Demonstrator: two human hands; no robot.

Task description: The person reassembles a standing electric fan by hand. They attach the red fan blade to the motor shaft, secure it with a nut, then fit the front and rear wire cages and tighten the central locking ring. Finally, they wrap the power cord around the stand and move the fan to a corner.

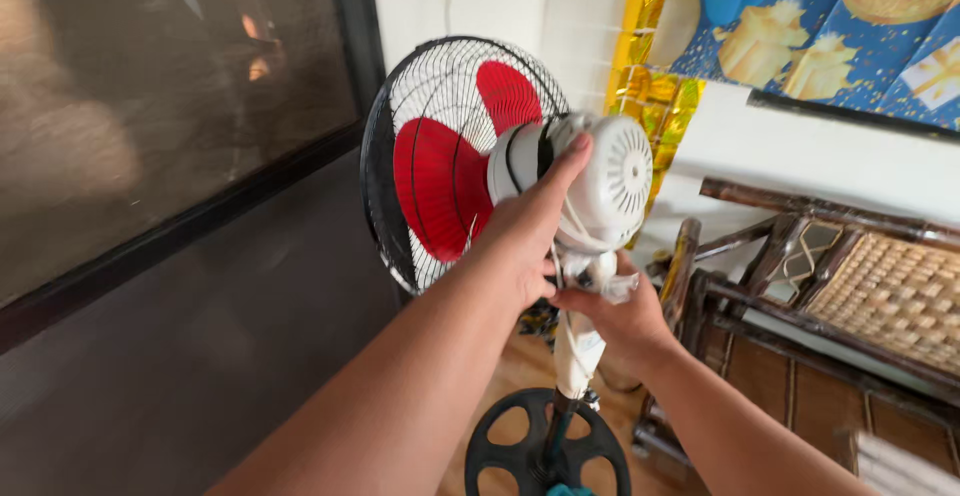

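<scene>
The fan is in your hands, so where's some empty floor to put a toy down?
Bare wooden floor shows between the dark wall and the fan's round base. Right of the fan is crowded: the bamboo chair stands close. Both the left hand and right hand hold the fan.

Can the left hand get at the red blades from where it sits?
Probably not. The left hand grips the white motor housing behind the fan head, and the black wire guard encloses the red blades with gaps too fine for fingers.
</scene>
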